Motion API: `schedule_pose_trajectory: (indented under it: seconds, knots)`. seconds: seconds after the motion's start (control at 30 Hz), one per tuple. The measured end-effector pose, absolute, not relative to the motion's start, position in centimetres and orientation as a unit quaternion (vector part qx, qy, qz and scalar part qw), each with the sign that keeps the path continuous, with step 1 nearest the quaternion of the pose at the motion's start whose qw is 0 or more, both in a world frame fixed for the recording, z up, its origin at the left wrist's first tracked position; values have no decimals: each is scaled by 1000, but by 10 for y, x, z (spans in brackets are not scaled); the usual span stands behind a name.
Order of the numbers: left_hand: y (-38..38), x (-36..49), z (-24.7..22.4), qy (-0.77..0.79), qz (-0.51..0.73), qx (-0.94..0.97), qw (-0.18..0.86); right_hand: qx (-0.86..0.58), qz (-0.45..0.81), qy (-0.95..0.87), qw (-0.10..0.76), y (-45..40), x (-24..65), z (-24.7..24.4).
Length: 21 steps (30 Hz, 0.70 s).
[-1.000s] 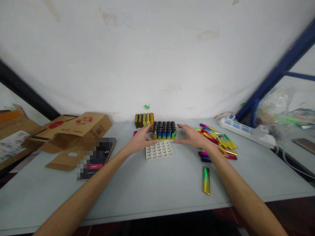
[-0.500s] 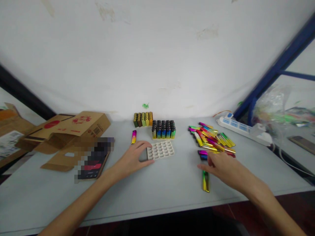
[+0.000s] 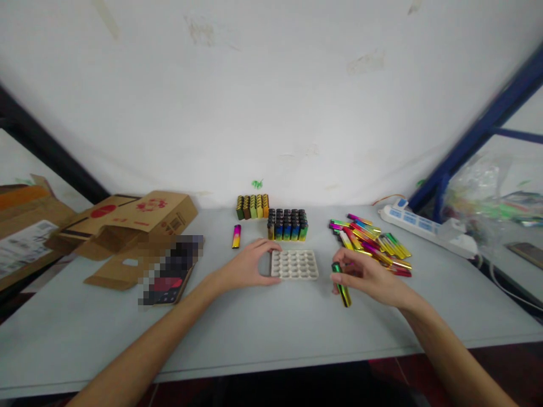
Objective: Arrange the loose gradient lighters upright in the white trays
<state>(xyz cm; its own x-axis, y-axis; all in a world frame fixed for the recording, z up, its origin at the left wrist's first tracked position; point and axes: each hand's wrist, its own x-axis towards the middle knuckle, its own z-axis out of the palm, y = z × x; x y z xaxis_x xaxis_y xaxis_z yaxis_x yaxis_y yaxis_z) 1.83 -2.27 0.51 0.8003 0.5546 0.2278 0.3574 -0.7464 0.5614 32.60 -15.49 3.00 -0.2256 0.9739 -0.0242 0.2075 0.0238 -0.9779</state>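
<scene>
My left hand (image 3: pixel 246 265) rests at the left end of a white tray (image 3: pixel 294 265) with rows of small round hollows. Its thumb and fingers hold the tray's near and far edges at that end. Pinched in my right hand (image 3: pixel 360 274) is a shiny green and gold lighter (image 3: pixel 341 285), tilted just above the table. Behind this hand lies a loose pile of metallic coloured lighters (image 3: pixel 365 236). Beyond the tray stands a block of upright lighters (image 3: pixel 287 225) with black tops. A single purple and yellow lighter (image 3: pixel 236 236) lies left of that block.
Further back stands a second group of lighters (image 3: pixel 253 207) with gold tops. On the left are an open cardboard box (image 3: pixel 139 217) and a phone (image 3: pixel 172 277), partly pixelated. A white power strip (image 3: pixel 428 229) lies at the right, near a blue metal frame (image 3: pixel 462 138).
My right hand has picked up the green and gold lighter and brought it slightly left. With my left hand at its end, the tray has moved right and straightened.
</scene>
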Motion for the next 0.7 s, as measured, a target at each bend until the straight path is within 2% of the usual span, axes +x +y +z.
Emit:
schedule_pose_trajectory:
  seconds: [0.13,0.23,0.33,0.57,0.7]
  knots:
    - [-22,13,4,276,208,904,252,-431,554,-599,386,-120,318,41]
    - [-20,10,3,290,211,898,254,-405,538,-632,384,-96,312,46]
    - [-19,9,2,292,210,897,258,-390,503,-644,424,-80,305,41]
    - [-18,9,2,292,206,897,260,-450,435,-574,527,-73,306,14]
    - [-19,9,3,287,204,901,252,-486,423,-548,533,-76,308,11]
